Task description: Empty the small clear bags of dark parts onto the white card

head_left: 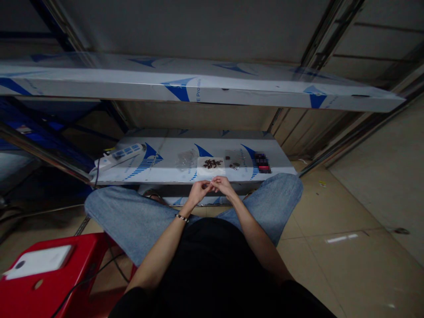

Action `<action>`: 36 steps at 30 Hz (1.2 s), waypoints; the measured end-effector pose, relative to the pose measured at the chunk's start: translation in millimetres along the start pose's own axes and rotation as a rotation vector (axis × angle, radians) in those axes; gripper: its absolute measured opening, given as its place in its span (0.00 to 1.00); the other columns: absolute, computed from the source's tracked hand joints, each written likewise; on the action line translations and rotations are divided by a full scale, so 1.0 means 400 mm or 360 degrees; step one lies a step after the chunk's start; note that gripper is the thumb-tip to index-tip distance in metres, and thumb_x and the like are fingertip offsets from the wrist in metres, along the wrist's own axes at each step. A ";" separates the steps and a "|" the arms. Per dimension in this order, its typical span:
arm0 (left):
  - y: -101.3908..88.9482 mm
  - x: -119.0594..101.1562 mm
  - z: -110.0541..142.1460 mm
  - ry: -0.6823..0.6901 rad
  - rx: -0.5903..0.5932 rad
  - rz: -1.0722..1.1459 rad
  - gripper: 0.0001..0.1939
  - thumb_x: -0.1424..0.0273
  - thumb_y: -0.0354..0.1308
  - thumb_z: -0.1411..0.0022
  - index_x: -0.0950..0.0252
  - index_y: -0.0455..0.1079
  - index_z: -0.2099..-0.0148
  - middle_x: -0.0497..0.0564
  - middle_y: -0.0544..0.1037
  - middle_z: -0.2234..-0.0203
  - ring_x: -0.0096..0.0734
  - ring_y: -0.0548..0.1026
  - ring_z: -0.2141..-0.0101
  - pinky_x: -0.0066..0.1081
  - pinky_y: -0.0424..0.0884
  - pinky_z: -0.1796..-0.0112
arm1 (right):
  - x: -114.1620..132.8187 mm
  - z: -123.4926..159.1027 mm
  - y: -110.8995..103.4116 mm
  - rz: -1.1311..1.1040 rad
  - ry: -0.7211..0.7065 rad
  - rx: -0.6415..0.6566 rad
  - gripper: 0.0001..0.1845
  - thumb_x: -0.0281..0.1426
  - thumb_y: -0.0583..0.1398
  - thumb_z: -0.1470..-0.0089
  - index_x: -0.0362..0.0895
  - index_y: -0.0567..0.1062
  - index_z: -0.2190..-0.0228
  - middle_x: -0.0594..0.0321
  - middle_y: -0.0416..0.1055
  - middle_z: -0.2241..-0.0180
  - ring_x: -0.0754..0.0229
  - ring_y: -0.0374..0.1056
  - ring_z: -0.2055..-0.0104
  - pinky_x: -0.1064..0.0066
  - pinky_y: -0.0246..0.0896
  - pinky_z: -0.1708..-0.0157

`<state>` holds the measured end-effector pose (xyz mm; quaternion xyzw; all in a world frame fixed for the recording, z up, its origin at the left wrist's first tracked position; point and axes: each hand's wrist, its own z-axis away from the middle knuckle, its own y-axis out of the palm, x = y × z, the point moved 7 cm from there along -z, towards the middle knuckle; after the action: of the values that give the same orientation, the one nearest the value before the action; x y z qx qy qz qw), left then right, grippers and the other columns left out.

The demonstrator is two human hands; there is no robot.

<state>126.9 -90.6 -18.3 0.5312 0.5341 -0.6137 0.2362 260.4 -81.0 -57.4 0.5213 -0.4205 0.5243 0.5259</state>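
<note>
My left hand (200,191) and my right hand (222,185) meet in front of the lower shelf's edge, fingertips pinched together. Whatever sits between the fingers is too small to make out. Just beyond them, a white sheet or tray (201,170) carries a pile of small dark brown pieces (212,164). To its left lies a crumpled clear plastic bag (185,160). On the right is another clear bag (236,160) with a few small dark pieces on or in it. A dark packet with a red band (263,162), blurred out, rests farther right.
The lower shelf (168,170) is covered in printed film; an upper shelf (132,84) overhangs it. A white power strip (119,155) lies at the left end. Beside my left leg, a red stool (76,251) bears a white device (41,261), with a black cable nearby.
</note>
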 end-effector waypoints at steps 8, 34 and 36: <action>0.011 0.006 0.001 -0.0003 0.0103 -0.0038 0.18 0.58 0.55 0.35 0.65 0.80 0.66 0.53 0.82 0.72 0.36 0.77 0.71 0.29 0.70 0.65 | -0.019 -0.009 -0.005 0.0042 0.0006 -0.0039 0.19 0.44 0.72 0.58 0.43 0.74 0.74 0.65 0.73 0.80 0.66 0.66 0.82 0.78 0.58 0.84; -0.017 0.002 0.014 -0.0190 -0.0288 -0.0634 0.13 0.65 0.55 0.37 0.63 0.72 0.72 0.50 0.75 0.78 0.31 0.69 0.75 0.28 0.56 0.70 | -0.009 -0.007 0.038 0.0214 -0.0107 0.0183 0.15 0.44 0.63 0.47 0.47 0.68 0.71 0.70 0.69 0.81 0.66 0.65 0.81 0.78 0.59 0.82; -0.017 0.000 0.018 -0.0195 -0.0332 -0.0670 0.13 0.65 0.55 0.37 0.63 0.72 0.73 0.51 0.75 0.78 0.32 0.68 0.75 0.29 0.54 0.71 | -0.005 -0.009 0.041 0.0207 -0.0114 0.0177 0.15 0.43 0.63 0.48 0.47 0.68 0.72 0.71 0.68 0.81 0.66 0.65 0.81 0.77 0.60 0.81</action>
<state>118.4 -95.1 -16.4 0.3428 0.6782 -0.6220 0.1888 243.8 -79.1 -58.0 0.5398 -0.4423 0.5608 0.4456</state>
